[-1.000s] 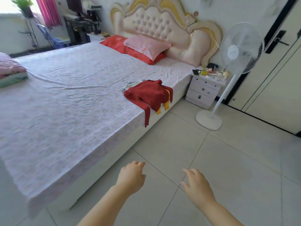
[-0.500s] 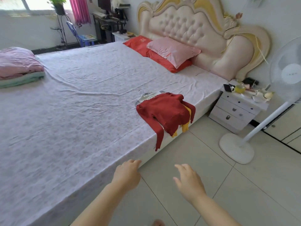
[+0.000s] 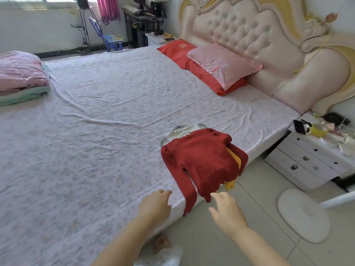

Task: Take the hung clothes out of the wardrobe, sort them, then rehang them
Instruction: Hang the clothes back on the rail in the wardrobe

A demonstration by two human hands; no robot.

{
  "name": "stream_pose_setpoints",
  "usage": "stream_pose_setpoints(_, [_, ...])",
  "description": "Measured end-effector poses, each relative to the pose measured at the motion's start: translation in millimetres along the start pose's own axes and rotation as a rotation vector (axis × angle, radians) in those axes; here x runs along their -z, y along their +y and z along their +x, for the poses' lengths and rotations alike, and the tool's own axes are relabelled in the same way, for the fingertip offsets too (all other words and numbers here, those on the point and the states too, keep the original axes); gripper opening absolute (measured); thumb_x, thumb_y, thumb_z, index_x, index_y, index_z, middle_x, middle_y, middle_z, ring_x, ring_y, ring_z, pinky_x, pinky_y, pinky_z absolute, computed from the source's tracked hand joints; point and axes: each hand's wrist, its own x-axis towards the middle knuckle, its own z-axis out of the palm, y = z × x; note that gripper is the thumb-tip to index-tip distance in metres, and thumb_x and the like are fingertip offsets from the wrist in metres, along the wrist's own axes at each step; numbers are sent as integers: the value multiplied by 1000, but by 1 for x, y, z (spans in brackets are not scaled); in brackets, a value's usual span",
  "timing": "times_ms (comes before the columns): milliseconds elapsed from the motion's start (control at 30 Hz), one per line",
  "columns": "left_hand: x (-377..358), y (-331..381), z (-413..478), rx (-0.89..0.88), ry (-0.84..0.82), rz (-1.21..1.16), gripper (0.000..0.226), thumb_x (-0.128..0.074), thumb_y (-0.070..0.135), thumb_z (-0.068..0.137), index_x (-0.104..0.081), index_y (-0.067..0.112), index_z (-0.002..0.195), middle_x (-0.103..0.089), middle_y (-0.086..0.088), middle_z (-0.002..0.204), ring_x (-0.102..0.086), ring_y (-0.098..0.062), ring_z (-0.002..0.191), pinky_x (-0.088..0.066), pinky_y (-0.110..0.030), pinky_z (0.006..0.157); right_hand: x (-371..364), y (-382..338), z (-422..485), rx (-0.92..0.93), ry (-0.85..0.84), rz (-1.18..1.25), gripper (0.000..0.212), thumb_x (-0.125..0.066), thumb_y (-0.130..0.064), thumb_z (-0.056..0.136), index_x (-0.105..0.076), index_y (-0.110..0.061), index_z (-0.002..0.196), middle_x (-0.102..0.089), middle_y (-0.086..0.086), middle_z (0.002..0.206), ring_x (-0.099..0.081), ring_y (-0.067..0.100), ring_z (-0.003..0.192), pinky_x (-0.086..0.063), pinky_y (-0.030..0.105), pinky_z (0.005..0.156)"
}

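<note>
A dark red long-sleeved top (image 3: 201, 160) lies on the bed's near edge, one sleeve hanging over the side. Under it lie a yellow garment (image 3: 233, 167) and a white garment (image 3: 184, 129), with wire hangers (image 3: 173, 124) sticking out at the top. My left hand (image 3: 155, 206) hovers over the bed edge just left of the hanging sleeve, fingers relaxed and holding nothing. My right hand (image 3: 226, 212) reaches out over the floor just below the red top's hem, fingers spread, holding nothing.
The wide bed (image 3: 86, 141) has a pale floral sheet, folded quilts (image 3: 21, 77) at the far left and pillows (image 3: 217, 66) by the padded headboard. A white nightstand (image 3: 311, 160) with clutter and a fan base (image 3: 303, 215) stand at right on the tiled floor.
The view has moved closer to the bed and the pile of clothes. Both hands have come forward toward the red top and remain empty.
</note>
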Motion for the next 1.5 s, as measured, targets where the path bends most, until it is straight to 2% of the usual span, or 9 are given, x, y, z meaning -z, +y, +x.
stream_pose_setpoints(267, [70, 2, 145, -9, 17, -18, 43, -44, 28, 93, -38, 24, 135, -48, -2, 129, -48, -24, 117, -39, -36, 92, 47, 4, 161, 8, -27, -58, 48, -49, -35, 93, -37, -23, 138, -43, -2, 133, -40, 18, 123, -33, 28, 102])
stream_pose_setpoints(533, [101, -9, 243, 96, 39, -84, 50, -43, 28, 93, -31, 24, 141, -44, 1, 137, -44, -20, 123, -37, -33, 98, 67, 7, 307, 147, -122, -154, 47, -49, -37, 92, -39, -23, 136, -46, -2, 130, -44, 19, 119, -35, 31, 99])
stream_pose_setpoints(700, [94, -15, 310, 261, 38, -168, 47, -44, 31, 93, -33, 27, 139, -46, 4, 135, -46, -17, 120, -39, -31, 97, 52, 17, 423, 253, -256, -175, 46, -51, -33, 92, -41, -22, 135, -46, 0, 131, -44, 19, 120, -36, 32, 100])
stream_pose_setpoints(867, [73, -18, 372, 374, 34, -258, 49, -44, 33, 93, -31, 28, 140, -45, 8, 131, -47, -14, 117, -38, -27, 93, 14, 34, 533, 357, -362, -326, 45, -49, -34, 93, -40, -20, 134, -46, 3, 129, -45, 21, 117, -38, 33, 97])
stream_pose_setpoints(1000, [48, -24, 410, 424, 54, -302, 50, -44, 34, 92, -31, 30, 140, -42, 12, 134, -44, -10, 120, -37, -25, 97, -28, 44, 606, 394, -390, -408, 34, -47, -32, 93, -47, -17, 124, -49, 3, 123, -48, 21, 113, -41, 32, 92])
stream_pose_setpoints(1100, [29, -32, 428, 431, 58, -308, 51, -44, 35, 92, -30, 31, 141, -42, 14, 133, -42, -7, 120, -35, -23, 98, -62, 47, 645, 410, -381, -443, 27, -42, -24, 94, -46, -15, 119, -50, 2, 120, -48, 21, 112, -39, 32, 91])
stream_pose_setpoints(1267, [8, -42, 439, 432, 74, -273, 53, -42, 39, 91, -29, 32, 141, -41, 17, 132, -42, -6, 118, -33, -21, 98, -103, 51, 675, 416, -357, -442, 32, -40, -14, 92, -41, -16, 124, -52, 1, 121, -48, 21, 113, -35, 33, 93])
stream_pose_setpoints(1367, [3, -43, 440, 434, 66, -245, 53, -42, 40, 91, -27, 33, 142, -40, 17, 134, -41, -6, 121, -31, -22, 100, -106, 56, 677, 425, -304, -447, 28, -41, -11, 91, -47, -17, 117, -53, 2, 115, -50, 22, 106, -36, 30, 85])
stream_pose_setpoints(1500, [12, -36, 439, 435, 109, -257, 52, -41, 39, 92, -26, 33, 142, -38, 18, 133, -39, -4, 121, -30, -21, 99, -83, 62, 664, 425, -218, -235, 22, -48, -19, 93, -54, -17, 114, -52, 2, 106, -51, 22, 95, -43, 32, 75])
